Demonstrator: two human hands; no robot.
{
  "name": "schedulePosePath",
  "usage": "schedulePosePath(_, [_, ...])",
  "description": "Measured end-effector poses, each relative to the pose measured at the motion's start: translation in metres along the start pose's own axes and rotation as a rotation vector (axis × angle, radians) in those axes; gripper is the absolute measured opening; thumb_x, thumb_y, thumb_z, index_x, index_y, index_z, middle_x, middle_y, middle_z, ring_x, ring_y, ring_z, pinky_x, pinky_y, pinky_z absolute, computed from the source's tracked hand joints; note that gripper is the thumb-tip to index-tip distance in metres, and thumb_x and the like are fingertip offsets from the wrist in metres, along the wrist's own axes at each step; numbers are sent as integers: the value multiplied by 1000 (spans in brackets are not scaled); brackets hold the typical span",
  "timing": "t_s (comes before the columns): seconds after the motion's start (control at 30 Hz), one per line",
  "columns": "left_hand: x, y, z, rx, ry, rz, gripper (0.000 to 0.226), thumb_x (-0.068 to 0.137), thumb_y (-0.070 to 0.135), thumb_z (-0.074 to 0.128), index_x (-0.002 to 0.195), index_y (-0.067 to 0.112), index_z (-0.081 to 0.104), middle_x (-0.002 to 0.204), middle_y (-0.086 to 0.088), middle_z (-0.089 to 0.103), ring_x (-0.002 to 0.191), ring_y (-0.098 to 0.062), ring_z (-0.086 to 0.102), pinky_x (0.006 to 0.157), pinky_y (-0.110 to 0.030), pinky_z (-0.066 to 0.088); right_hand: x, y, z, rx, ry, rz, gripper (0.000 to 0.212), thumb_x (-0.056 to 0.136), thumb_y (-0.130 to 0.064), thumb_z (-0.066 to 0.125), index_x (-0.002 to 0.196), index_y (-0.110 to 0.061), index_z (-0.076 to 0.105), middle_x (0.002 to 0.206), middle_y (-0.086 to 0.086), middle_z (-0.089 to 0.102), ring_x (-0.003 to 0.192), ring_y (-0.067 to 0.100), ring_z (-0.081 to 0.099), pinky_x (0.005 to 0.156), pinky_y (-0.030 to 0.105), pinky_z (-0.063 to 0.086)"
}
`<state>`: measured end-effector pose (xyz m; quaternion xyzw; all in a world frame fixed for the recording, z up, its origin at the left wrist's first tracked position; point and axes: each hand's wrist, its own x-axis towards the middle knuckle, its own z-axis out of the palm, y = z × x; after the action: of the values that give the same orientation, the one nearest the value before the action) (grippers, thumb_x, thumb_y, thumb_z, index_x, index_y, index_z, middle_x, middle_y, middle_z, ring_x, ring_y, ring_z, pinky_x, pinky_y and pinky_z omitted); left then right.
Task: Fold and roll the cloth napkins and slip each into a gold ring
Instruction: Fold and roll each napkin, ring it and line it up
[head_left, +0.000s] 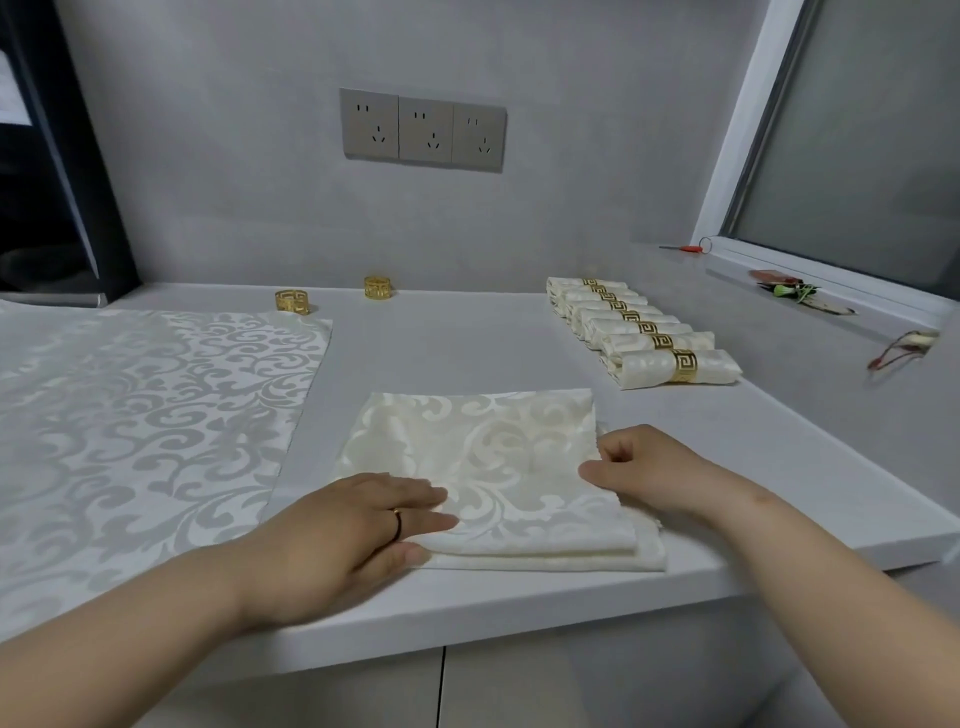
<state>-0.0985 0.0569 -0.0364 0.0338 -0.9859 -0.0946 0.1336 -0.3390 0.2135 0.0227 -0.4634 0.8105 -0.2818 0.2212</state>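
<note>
A cream damask napkin (483, 457), folded into a layered square, lies near the counter's front edge. My left hand (358, 525) rests flat on its near left corner, fingers together, a thin ring on one finger. My right hand (639, 462) pinches the napkin's right edge between thumb and fingers. An unfolded napkin (150, 415) is spread flat to the left. Two empty gold rings (292, 301) (377, 287) stand at the back by the wall. Several rolled napkins in gold rings (644, 332) lie in a row at the back right.
The grey counter (447, 348) ends in a front edge just below my hands. A triple wall socket (423, 130) is above. A dark appliance (47, 182) stands at far left. The window sill (810, 291) at right holds small items, a red-handled tool and a tassel.
</note>
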Motion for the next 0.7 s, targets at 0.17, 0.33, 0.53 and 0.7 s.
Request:
schedulePosePath(0.17, [11,8,-7,-99,-102,-64,77,63,88,-8,123,56,30,136,38,15,127,24,1,102,2,1,4,3,3,-115,27,-2,33,83,-17,64,60,-16,39,68,-5,42,59,6,39,56,16,31])
schedulePosePath(0.33, [20,14,-26,-483,83,-303,76,54,95,18,112,51,40,126,37,32,115,33,21,91,10,10,1,-15,-5,-464,17,128,44,86,-23,56,127,-18,41,134,3,40,125,20,34,98,28,32])
schedulePosePath(0.53, [47,-13,-30,-106,37,-605,47,100,26,26,142,5,27,152,-4,23,142,-12,13,108,-21,13,18,-73,44,-429,118,-167,50,96,-19,37,144,-11,25,153,5,23,140,19,19,112,23,14])
schedulePosePath(0.7, [59,-8,-7,101,-107,-674,50,100,29,21,146,10,17,155,-7,11,143,-18,9,114,-30,9,42,-81,97,-486,-10,-131,52,100,-33,24,146,-10,15,156,7,7,144,20,5,117,34,2])
